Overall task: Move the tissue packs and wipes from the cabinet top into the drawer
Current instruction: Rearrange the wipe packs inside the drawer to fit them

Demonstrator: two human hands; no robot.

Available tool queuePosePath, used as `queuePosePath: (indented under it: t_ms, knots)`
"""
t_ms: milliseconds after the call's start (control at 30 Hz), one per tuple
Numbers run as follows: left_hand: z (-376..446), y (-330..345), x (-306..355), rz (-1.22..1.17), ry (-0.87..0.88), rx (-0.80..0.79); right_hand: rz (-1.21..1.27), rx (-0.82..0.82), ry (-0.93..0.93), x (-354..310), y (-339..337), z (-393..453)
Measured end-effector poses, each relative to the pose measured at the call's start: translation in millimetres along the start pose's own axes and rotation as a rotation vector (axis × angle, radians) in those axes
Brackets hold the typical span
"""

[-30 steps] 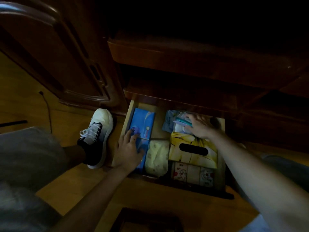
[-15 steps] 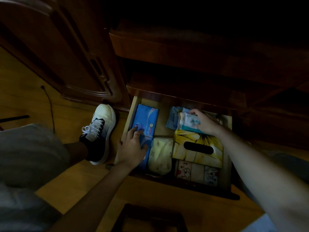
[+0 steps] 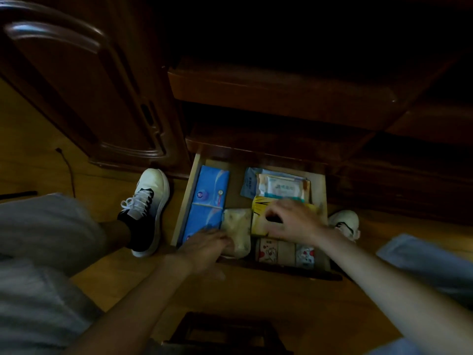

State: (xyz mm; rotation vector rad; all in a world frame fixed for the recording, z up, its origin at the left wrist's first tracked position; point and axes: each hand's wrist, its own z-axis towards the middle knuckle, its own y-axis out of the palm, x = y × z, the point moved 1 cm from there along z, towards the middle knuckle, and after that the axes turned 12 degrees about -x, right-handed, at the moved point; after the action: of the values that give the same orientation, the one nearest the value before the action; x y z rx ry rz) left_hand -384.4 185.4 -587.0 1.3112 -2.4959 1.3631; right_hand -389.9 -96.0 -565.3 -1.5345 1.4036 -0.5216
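Note:
The open wooden drawer (image 3: 188, 198) at floor level holds blue tissue packs (image 3: 211, 193) along its left side, a pale yellow soft pack (image 3: 238, 226) beside them, a yellow tissue box (image 3: 258, 211), a row of small printed packs (image 3: 284, 252) at the front and wipes packs (image 3: 281, 185) at the back right. My left hand (image 3: 204, 248) lies blurred over the drawer's front left, fingers spread at the blue and yellow packs. Over the yellow box hovers my right hand (image 3: 294, 221), blurred, fingers loosely spread and holding nothing.
A dark wooden cabinet door (image 3: 76, 93) stands open at the left. Upper drawers or ledges (image 3: 268, 93) jut out above the open drawer. My white shoes (image 3: 148, 201) rest on the wooden floor either side of the drawer. A dark stool edge (image 3: 225, 331) is below.
My right hand has let go of the wipes pack, which now lies at the drawer's back right, and drawn back toward me. My left hand slid from the blue pack toward the drawer front.

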Motion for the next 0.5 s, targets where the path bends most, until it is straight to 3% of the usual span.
queuePosePath:
  t_ms: [100,167,333,500]
  knots:
    - [-3,1,5,0.087,-0.066,0.018,-0.148,-0.356,-0.031,-29,39,-44]
    - [-5,-3,8,0.160,-0.105,-0.011,-0.311,-0.436,0.028,-28,62,-62]
    - [-6,-10,8,0.232,-0.145,0.005,-0.379,-0.345,0.027,-16,57,-57]
    - [6,-34,-9,0.192,-0.218,0.235,-0.335,-0.087,0.036,3,38,-36]
